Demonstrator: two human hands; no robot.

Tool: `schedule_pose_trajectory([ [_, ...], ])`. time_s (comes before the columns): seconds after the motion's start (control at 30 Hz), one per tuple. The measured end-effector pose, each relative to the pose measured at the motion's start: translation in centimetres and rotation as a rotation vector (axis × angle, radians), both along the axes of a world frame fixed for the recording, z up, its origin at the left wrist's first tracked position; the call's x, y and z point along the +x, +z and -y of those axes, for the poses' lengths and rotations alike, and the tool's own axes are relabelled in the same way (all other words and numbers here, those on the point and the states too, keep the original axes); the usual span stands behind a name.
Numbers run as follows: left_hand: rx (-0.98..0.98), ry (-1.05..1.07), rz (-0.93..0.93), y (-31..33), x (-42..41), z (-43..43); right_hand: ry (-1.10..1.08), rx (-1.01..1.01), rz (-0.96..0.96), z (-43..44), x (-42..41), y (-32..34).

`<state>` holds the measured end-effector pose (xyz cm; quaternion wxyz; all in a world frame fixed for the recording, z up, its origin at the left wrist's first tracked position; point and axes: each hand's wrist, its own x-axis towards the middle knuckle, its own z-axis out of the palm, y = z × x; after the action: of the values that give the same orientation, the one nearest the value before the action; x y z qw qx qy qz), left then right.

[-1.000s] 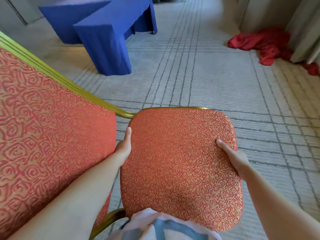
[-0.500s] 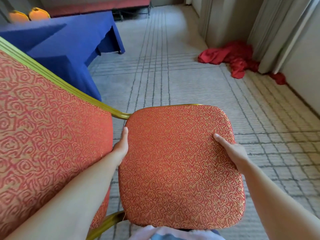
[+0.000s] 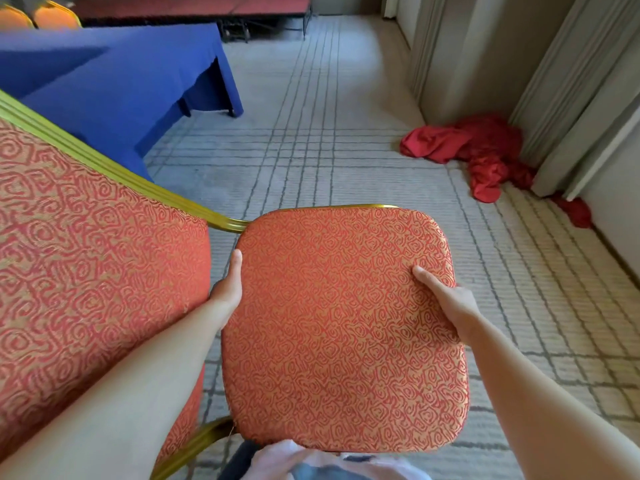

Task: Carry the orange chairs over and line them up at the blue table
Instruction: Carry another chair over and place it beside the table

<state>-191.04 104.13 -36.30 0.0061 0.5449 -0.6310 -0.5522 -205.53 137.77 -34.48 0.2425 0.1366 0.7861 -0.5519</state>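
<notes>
I carry an orange patterned chair (image 3: 339, 327) with a gold frame, held off the carpet and turned sideways, its backrest at my left. My left hand (image 3: 229, 289) grips the seat's left edge, thumb on top, fingers hidden underneath. My right hand (image 3: 450, 301) grips the seat's right edge the same way. The blue-draped table (image 3: 114, 88) stands ahead at the upper left, partly hidden behind the backrest. Two more orange chair backs (image 3: 55, 17) show beyond the table at the top left.
A heap of red cloth (image 3: 478, 154) lies on the carpet at the right, against the beige wall and curtains (image 3: 568, 91). A low red stage platform (image 3: 194, 8) runs along the far end. Lined grey carpet (image 3: 329, 133) stretches ahead between table and wall.
The view has advanced and swung: the blue table slid further left and nearer, the red cloth shifted right. Both hands keep the same grip on the seat.
</notes>
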Motion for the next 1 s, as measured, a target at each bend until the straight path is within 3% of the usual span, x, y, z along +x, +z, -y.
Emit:
schedule_pose_trajectory([
  [0.17,0.029,0.045,0.087,-4.8,-9.3,8.1,0.014,-0.001,0.082,7.0,-9.6,-3.1],
  [0.27,0.019,-0.016,0.003,-2.4,-16.9,10.9,-0.019,0.008,0.073,11.3,-16.6,-3.6],
  [0.63,-0.023,-0.128,0.035,0.8,-44.4,24.3,-0.080,0.006,0.050,22.6,-40.7,-0.7],
  [1.0,0.064,-0.147,0.052,-3.8,-73.8,34.5,-0.056,0.016,0.051,29.7,-71.0,-0.8],
])
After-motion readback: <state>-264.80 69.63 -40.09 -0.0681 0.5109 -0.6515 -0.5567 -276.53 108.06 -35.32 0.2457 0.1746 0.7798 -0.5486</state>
